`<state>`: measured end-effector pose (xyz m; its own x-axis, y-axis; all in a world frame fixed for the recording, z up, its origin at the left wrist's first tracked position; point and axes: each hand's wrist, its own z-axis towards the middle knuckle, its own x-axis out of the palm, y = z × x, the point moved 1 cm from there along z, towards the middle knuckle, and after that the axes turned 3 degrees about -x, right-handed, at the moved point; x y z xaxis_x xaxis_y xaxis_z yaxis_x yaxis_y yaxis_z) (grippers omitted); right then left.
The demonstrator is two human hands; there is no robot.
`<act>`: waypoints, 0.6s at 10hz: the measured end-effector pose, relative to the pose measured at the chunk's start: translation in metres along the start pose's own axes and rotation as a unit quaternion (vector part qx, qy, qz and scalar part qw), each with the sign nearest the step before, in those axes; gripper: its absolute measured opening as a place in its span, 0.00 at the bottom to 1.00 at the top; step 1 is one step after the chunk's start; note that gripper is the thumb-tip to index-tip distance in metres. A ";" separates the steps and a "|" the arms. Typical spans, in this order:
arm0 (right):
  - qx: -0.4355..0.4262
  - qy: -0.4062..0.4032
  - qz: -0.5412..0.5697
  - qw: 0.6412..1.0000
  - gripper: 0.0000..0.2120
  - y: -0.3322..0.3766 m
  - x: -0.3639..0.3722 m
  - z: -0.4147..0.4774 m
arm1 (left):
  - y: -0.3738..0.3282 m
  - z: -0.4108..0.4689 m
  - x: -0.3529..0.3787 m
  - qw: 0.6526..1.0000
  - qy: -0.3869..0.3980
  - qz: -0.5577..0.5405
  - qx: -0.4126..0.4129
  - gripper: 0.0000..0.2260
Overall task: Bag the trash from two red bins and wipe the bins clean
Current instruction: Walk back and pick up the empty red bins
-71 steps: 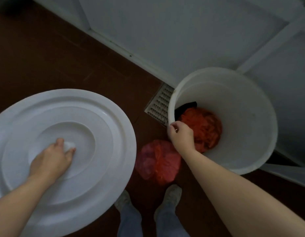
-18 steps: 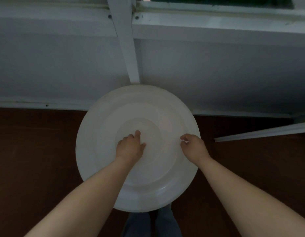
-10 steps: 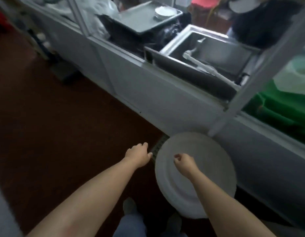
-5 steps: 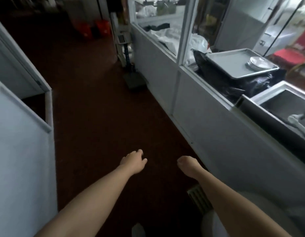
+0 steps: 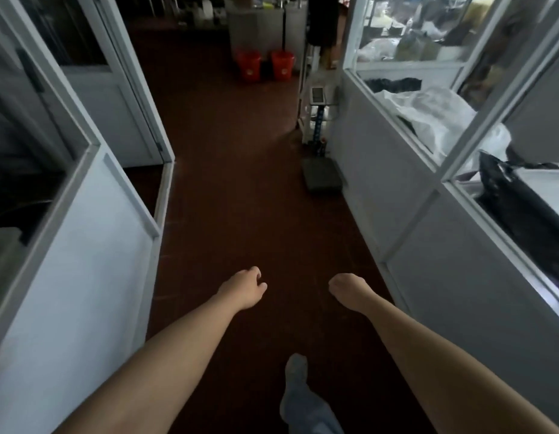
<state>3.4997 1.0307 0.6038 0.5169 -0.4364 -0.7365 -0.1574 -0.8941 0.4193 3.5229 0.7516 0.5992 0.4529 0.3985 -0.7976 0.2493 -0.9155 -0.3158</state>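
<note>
We face a dark red floor [image 5: 240,189] running open ahead of both hands, edged by a white partition [image 5: 84,277] outside the left hand [image 5: 242,289] and a windowed wall [image 5: 428,245] outside the right hand [image 5: 347,289]. A platform scale [image 5: 322,178] sits ahead of the right hand against that wall. Both hands are loosely curled, holding and touching nothing. The two red bins [image 5: 265,65] stand side by side far ahead.

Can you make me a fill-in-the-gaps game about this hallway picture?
1. The two bins at the far end of the floor are colored ____.
2. The left hand and right hand are holding ____.
3. The platform scale stands against the wall on the person's ____ side.

Missing words: red; nothing; right
</note>
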 end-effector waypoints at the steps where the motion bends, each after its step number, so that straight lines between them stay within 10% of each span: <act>1: -0.015 -0.001 0.014 1.000 0.13 0.025 -0.019 0.062 | 0.009 0.047 -0.032 1.000 -0.013 -0.010 -0.020 0.17; 6: -0.055 0.056 0.041 0.996 0.14 0.212 -0.150 0.400 | 0.066 0.324 -0.244 0.987 -0.043 -0.094 -0.126 0.15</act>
<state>3.0519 0.8661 0.5913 0.5973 -0.4883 -0.6362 -0.1128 -0.8365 0.5362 3.1516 0.5764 0.6066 0.3062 0.5432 -0.7818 0.5320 -0.7786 -0.3327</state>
